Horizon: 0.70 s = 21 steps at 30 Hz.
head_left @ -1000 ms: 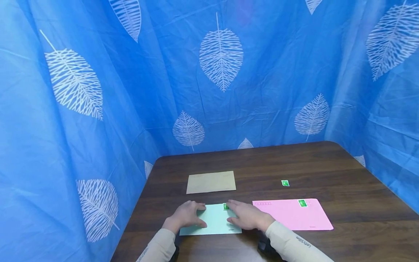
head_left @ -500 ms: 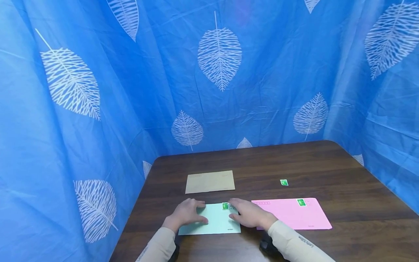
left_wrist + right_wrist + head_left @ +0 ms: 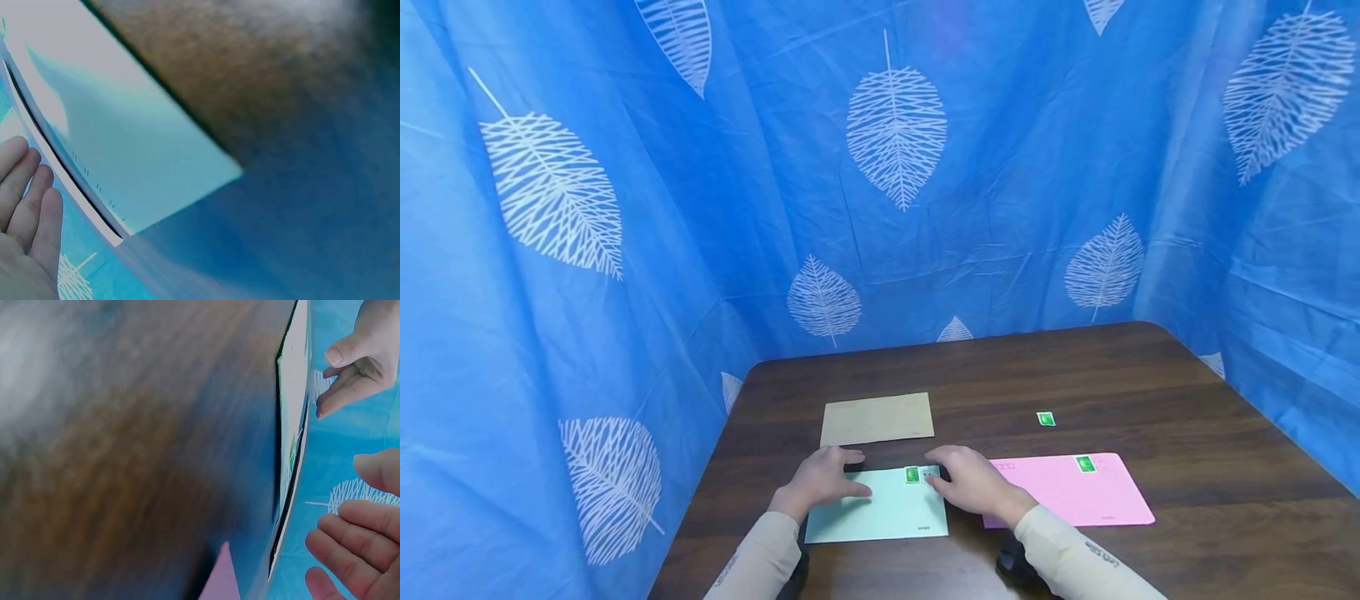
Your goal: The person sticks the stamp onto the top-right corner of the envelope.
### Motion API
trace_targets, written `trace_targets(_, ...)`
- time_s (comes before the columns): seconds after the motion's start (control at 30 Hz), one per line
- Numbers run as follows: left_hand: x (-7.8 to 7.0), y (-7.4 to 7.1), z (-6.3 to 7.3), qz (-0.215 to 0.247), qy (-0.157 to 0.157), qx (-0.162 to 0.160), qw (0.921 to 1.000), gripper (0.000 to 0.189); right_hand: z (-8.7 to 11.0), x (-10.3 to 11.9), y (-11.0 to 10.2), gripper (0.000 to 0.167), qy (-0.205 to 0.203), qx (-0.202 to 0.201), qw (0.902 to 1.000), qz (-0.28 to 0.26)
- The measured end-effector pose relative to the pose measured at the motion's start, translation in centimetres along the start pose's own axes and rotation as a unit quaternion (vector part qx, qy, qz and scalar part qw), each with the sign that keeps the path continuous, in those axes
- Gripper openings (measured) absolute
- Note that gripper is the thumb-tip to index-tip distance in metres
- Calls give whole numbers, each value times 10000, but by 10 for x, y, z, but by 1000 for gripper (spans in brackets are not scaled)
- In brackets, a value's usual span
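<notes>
Fingers are hovering empty, thumbs apart. Below left hand and right hand, a mint envelope is lying lengthwise left-to-right.

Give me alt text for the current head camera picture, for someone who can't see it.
A person's left hand and right hand frame the ends of a stamped mint envelope on a dark wood table. A tan envelope lies behind it, a stamped pink envelope to the right, with a loose green stamp farther back. A blue leaf-print curtain hangs behind.
</notes>
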State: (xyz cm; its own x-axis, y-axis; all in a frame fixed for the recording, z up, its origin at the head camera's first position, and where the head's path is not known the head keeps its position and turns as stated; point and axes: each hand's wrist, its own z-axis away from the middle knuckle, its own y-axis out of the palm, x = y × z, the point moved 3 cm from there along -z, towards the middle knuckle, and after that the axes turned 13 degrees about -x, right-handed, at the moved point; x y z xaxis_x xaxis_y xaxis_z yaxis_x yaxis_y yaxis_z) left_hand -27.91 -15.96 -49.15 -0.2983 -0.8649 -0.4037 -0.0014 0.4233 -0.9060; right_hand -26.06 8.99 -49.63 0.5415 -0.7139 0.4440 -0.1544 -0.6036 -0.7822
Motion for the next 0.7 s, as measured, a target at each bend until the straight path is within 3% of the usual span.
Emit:
trace_targets(0.37, 1, 2, -12, 154, -92, -148, 9997, 62, 1, -5, -2, 34, 53, -110, 9999, 40)
trace_targets(0.7, 4, -10, -31, 280, -275, -196, 9990, 61, -4, -15, -10, 34, 12, -307, 9995, 33)
